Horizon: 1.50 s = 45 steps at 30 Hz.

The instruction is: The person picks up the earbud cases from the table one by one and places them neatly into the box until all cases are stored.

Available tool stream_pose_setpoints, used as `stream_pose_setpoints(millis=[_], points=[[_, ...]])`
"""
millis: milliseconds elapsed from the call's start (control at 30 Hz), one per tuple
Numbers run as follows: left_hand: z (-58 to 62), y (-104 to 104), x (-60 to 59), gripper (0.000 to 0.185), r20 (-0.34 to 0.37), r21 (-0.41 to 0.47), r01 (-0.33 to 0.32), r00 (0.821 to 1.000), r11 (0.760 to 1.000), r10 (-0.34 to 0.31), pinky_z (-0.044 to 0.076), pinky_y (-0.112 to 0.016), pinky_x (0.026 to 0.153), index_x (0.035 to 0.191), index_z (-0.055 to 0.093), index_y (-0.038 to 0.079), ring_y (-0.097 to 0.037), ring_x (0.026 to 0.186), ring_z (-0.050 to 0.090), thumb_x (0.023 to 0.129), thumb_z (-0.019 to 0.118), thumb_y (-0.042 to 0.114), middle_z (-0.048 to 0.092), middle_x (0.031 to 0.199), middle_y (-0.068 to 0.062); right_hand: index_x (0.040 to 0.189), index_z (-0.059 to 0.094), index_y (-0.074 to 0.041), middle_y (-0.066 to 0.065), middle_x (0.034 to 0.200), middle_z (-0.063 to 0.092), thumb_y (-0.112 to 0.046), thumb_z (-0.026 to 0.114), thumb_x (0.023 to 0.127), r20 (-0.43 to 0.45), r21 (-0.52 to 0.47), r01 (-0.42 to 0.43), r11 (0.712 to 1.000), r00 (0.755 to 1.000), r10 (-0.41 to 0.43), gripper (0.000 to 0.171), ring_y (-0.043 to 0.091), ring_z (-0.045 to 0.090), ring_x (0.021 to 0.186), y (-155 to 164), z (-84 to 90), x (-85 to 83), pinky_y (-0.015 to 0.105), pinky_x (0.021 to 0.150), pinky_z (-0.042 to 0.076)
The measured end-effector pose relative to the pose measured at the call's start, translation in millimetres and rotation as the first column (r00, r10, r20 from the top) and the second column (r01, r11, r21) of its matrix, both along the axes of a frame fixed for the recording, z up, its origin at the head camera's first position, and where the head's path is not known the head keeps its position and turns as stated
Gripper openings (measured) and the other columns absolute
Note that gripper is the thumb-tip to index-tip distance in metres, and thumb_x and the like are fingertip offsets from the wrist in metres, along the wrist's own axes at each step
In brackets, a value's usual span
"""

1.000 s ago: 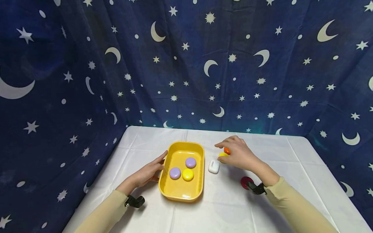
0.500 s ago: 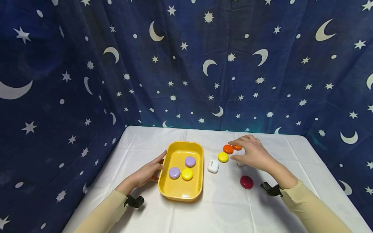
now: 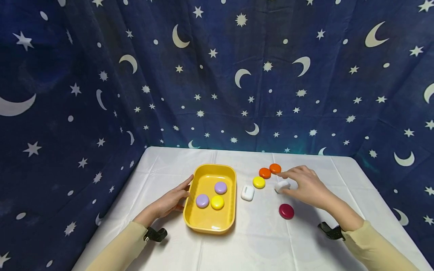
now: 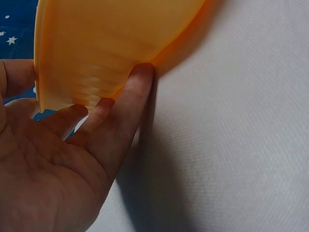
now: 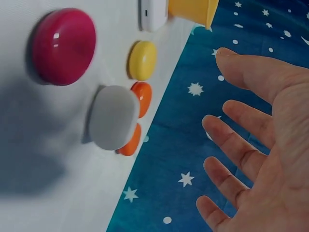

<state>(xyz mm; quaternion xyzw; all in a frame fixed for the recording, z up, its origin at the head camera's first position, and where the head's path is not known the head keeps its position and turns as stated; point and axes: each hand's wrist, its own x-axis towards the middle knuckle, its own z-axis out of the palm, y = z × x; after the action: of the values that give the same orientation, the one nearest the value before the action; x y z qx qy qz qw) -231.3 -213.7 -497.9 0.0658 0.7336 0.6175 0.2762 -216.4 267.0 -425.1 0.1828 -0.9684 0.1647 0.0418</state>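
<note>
A yellow tray (image 3: 210, 227) holds two purple discs (image 3: 220, 187) and a yellow disc (image 3: 217, 202). My left hand (image 3: 185, 189) rests against the tray's left wall, its straight fingers (image 4: 120, 106) touching the outer side of the tray (image 4: 111, 43). My right hand (image 3: 291, 182) hovers open at a white pebble-shaped piece (image 3: 281, 186). In the right wrist view its fingers (image 5: 241, 145) are spread, apart from that white piece (image 5: 113, 117). Left of the white piece lie a yellow disc (image 3: 259, 182) and two orange discs (image 3: 265, 173).
A white earbud case (image 3: 247, 192) lies just right of the tray. A magenta disc (image 3: 286, 211) sits nearer me, below the right hand. A white cloth covers the table (image 3: 257, 244). A dark blue star-and-moon curtain (image 3: 217, 75) hangs behind and to both sides.
My right hand has moved right, from over the yellow and orange discs to the white piece, uncovering those discs. The left hand has stayed on the tray.
</note>
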Motion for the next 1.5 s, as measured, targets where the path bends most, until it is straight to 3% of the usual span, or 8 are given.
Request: stream_pose_setpoints(millis=[267,633,900,1233,1500], points=[[0.9,0,0.6,0.073,-0.003,0.002,-0.002,1.000,1.000,0.002,0.056,-0.048,0.093,0.164,0.019,0.041,-0.040,0.141,0.041,0.102,0.050,0.018,0.012,0.170,-0.017,0.130,0.072,-0.018,0.006,0.119,0.068,-0.029,0.084,0.079,0.036,0.025,0.005,1.000,0.999,-0.006,0.054,0.037,0.048,0.122,10,-11.0,11.3,0.065,0.101,0.034],[0.2,-1,0.6,0.072,-0.001,-0.002,-0.004,1.000,1.000,0.004,0.057,-0.048,0.092,0.163,0.020,0.043,-0.038,0.138,0.045,0.103,0.051,0.020,0.013,0.169,-0.017,0.127,0.072,-0.026,-0.001,0.110,0.069,-0.039,0.088,0.075,0.104,0.030,0.002,1.000,0.995,-0.005,0.056,0.033,0.050,0.116,16,-31.1,21.9,0.064,0.097,0.038],[-0.6,-1,1.1,0.071,-0.005,-0.001,-0.003,1.000,1.000,0.003,0.056,-0.049,0.093,0.163,0.020,0.042,-0.039,0.140,0.042,0.103,0.050,0.019,0.011,0.170,-0.017,0.126,0.072,-0.017,-0.004,0.109,0.068,-0.046,0.091,0.070,0.140,0.036,-0.010,0.999,0.990,0.005,0.065,0.031,0.052,0.112,15,-44.5,28.1,0.062,0.097,0.040],[0.9,1,0.9,0.072,-0.005,-0.006,-0.008,1.000,1.000,0.008,0.056,-0.049,0.093,0.163,0.020,0.042,-0.039,0.139,0.044,0.103,0.050,0.019,0.013,0.170,-0.017,0.123,0.073,-0.018,-0.006,0.107,0.066,-0.050,0.092,0.067,0.157,0.054,0.010,0.998,0.987,-0.018,0.067,0.028,0.053,0.109,16,-60.5,28.4,0.058,0.095,0.042],[0.7,1,0.1,0.072,-0.005,-0.005,-0.008,1.000,1.000,0.008,0.056,-0.049,0.093,0.164,0.020,0.041,-0.039,0.140,0.043,0.102,0.051,0.018,0.014,0.169,-0.017,0.119,0.073,-0.019,0.000,0.113,0.068,-0.048,0.094,0.064,0.174,0.053,0.028,0.998,0.984,-0.037,0.065,0.029,0.053,0.108,16,-66.2,30.3,0.056,0.092,0.044]])
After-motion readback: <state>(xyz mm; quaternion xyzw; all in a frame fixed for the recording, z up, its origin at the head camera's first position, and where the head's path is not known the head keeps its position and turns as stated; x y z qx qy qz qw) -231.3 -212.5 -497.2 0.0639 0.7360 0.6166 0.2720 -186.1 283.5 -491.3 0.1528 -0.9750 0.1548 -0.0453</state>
